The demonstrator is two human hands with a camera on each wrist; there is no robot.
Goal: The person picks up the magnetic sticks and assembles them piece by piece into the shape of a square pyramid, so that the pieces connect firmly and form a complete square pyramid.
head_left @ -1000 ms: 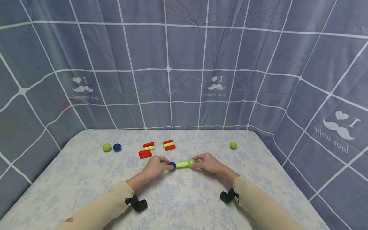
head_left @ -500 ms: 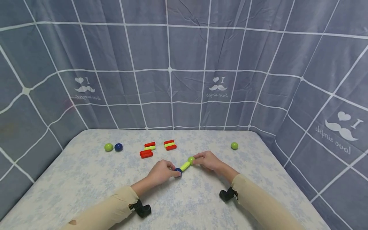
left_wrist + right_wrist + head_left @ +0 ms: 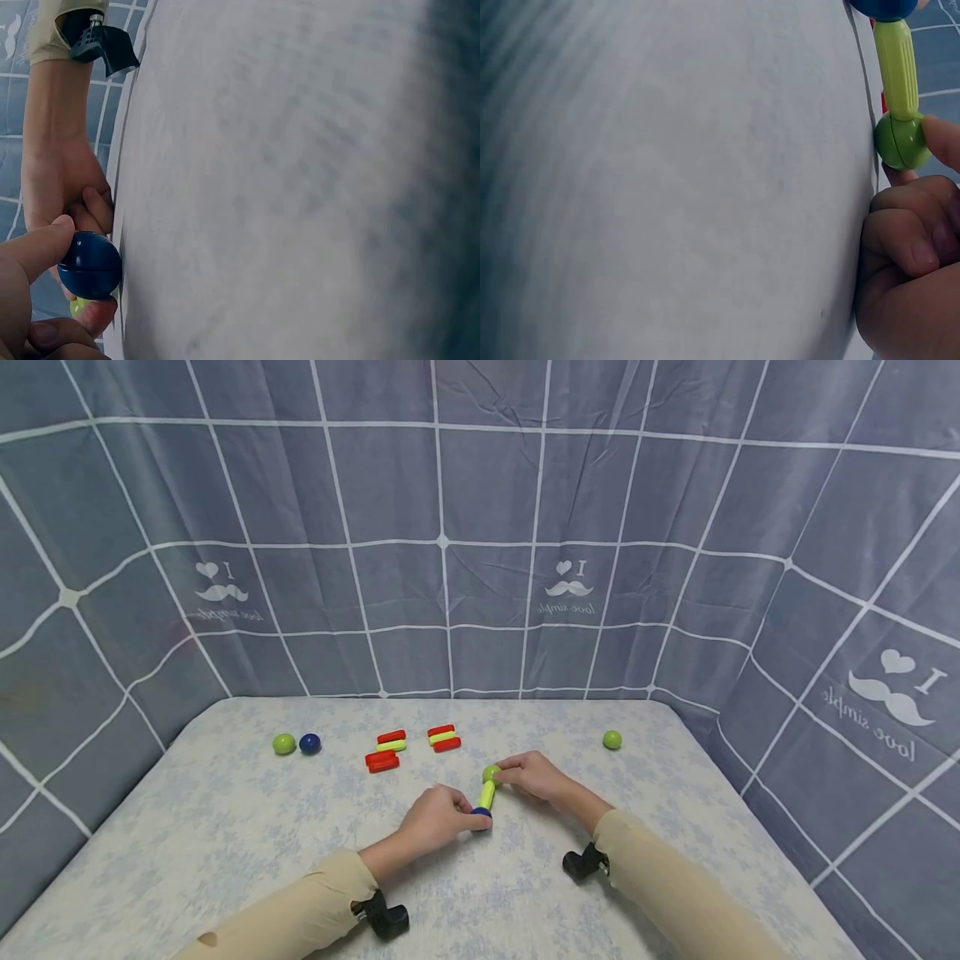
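While my left hand [image 3: 438, 820] pinches the blue ball [image 3: 91, 267], right hand [image 3: 531, 775] the green ball [image 3: 901, 142], the joining stick [image 3: 487, 794] points up-frame.

A long, beige fabric left sleeve [image 3: 292, 906] bears a small, darker oval spot [image 3: 208, 938] well back from its cuff, where a black, angular wrist camera [image 3: 386, 917] juts out. Opposite the left sleeve, a matching beige right sleeve [image 3: 675, 885] carries another black wrist camera [image 3: 583, 862] with a silver-coloured screw [image 3: 96, 20].
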